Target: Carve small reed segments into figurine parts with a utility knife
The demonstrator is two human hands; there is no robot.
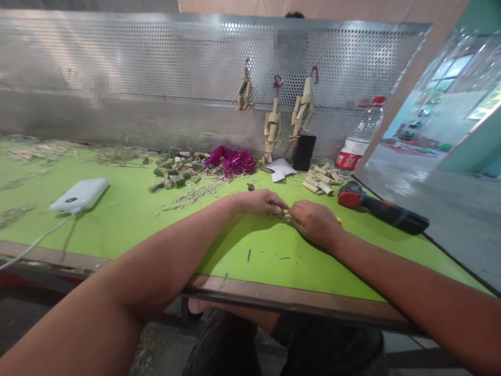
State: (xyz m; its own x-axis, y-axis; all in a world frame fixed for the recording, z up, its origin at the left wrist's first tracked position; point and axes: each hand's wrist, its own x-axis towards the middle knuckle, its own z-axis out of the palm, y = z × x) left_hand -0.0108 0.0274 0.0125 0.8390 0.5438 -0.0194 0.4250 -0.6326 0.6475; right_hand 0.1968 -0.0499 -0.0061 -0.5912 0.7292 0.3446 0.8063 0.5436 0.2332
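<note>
My left hand (261,202) rests low over the green tabletop, its thumb and fingers closed in a pinch. Close against it, my right hand (313,220) is also closed, fingertips meeting the left ones. Something small and greenish shows between them, too small and covered to name. Thin dark slivers (249,255) lie on the table in front of the hands. Beyond the right hand is a pile of short cut bamboo pieces (321,180). A bit of yellow (340,222) peeks out behind the right wrist, mostly hidden.
A black and red power tool (385,209) lies at right. Behind stand a plastic bottle (354,149) and a black phone-like slab (304,152). Jointed bamboo figures (273,125) hang on the perforated metal screen (176,78). Purple string (230,162), greenish bamboo pieces (172,175) and a white power bank (80,196) lie leftward.
</note>
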